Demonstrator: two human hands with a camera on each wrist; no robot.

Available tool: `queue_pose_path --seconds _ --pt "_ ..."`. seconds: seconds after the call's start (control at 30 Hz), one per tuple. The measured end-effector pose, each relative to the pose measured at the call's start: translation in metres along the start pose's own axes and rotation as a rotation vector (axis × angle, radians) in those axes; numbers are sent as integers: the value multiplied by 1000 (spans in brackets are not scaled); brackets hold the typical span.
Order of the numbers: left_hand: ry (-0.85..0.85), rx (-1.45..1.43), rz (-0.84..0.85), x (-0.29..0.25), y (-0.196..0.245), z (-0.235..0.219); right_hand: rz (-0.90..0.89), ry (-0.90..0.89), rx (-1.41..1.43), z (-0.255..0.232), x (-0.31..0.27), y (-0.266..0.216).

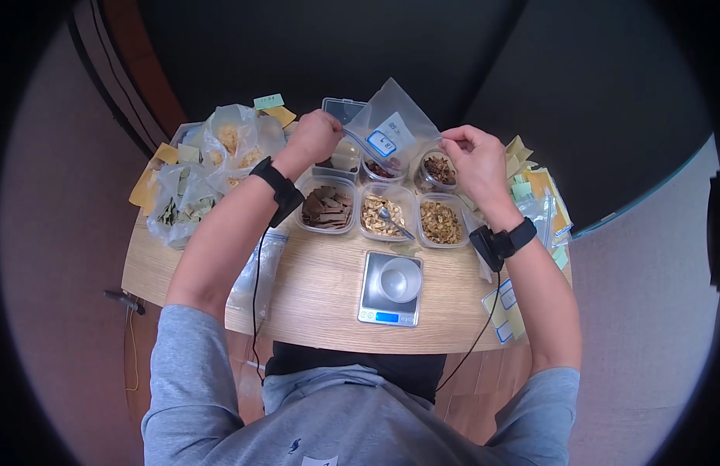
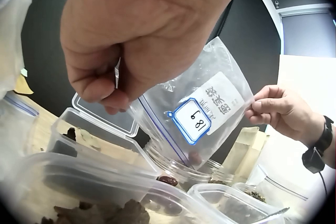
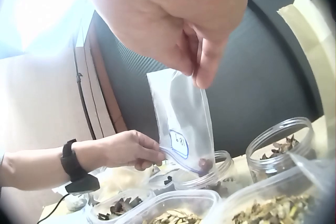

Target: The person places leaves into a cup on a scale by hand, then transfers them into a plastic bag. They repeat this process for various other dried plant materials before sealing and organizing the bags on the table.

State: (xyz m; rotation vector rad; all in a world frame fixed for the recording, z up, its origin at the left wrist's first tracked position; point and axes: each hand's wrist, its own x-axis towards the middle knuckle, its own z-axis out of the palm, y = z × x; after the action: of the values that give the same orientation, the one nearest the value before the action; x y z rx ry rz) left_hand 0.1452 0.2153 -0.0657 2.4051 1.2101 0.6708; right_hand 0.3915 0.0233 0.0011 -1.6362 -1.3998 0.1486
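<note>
Clear bag (image 1: 402, 105) tipped over a jar (image 1: 383, 178), upper centre of the head frame.
Translucent, with a blue-framed label (image 2: 191, 121), blue zip (image 2: 163, 130) low, dark red piece (image 2: 195, 157) inside; left hand (image 1: 314, 140) and right hand (image 1: 481, 163) each grip its edge, pinching.

Grey sleeves (image 1: 193, 369) end above black, cabled wristbands (image 1: 285, 194).

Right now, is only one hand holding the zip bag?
No, the left hand pinches one side of the zip bag and the right hand the other.
</note>
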Motion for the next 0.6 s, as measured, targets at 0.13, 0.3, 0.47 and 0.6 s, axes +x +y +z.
queue_pose_path --seconds 0.13,0.3,0.47,0.6 --pt "-20 -18 0 0 2 0 -29 26 38 1 -2 -1" --pt "-30 -9 12 -1 3 2 26 -26 -10 0 0 -8" --pt "-9 17 48 -3 8 2 142 -143 280 13 5 3" --pt "-11 -1 35 -4 8 2 149 -225 336 17 10 10"
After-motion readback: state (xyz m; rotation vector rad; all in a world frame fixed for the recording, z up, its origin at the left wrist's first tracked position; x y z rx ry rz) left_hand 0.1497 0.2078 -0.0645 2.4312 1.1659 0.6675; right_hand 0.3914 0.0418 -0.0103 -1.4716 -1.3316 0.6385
